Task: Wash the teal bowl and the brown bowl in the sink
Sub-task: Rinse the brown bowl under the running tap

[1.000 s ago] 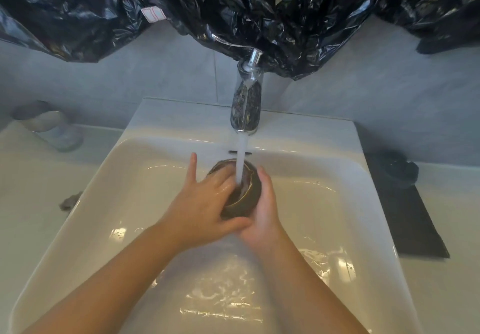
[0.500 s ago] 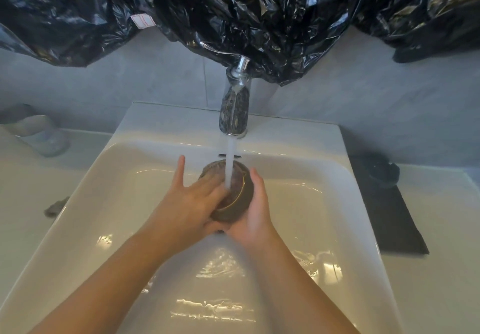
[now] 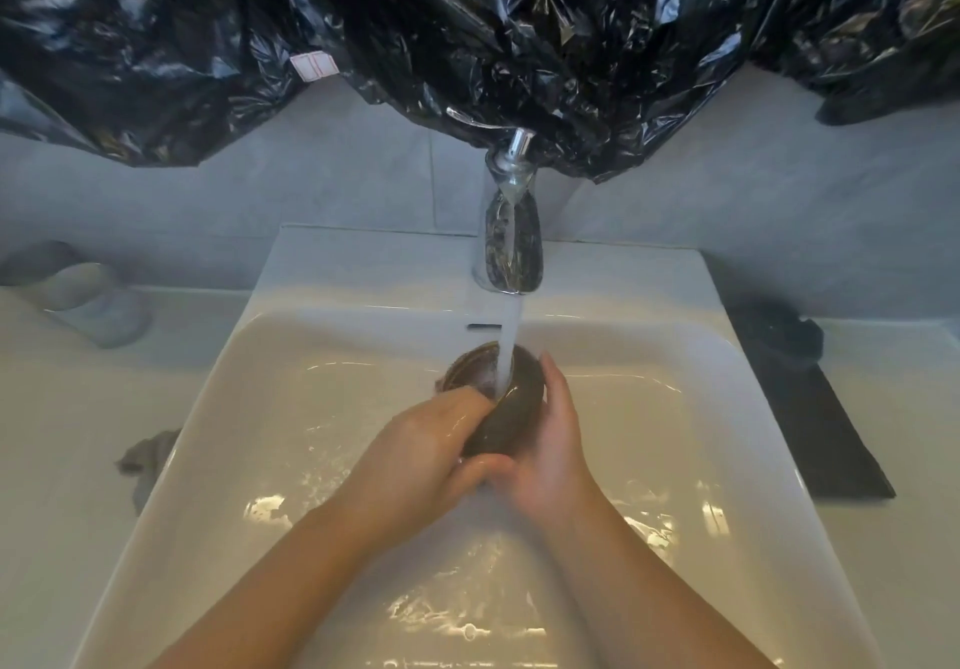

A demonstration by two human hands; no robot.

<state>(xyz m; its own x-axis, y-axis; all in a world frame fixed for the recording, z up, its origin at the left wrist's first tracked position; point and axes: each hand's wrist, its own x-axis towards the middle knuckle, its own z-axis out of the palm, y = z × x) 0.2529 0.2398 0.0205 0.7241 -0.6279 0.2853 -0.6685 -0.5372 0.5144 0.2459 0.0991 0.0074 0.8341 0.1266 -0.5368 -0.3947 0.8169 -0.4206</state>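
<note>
We note the brown bowl (image 3: 514, 408) tipped on edge under the tap (image 3: 511, 247) stream, near the sink's (image 3: 363, 263) back edge, mouth facing back-left. Left hand (image 3: 426, 450) grips its rim; right hand (image 3: 553, 439) cups its wall.

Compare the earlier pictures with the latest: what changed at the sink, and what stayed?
The left hand slid off the mouth of the brown bowl to its near edge, fingers now curled round it. The right hand still cups the bowl; water still runs from the tap.

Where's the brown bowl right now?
Head view, centre: brown bowl is under the faucet stream above the sink, gripped between the left hand and right hand.
</note>
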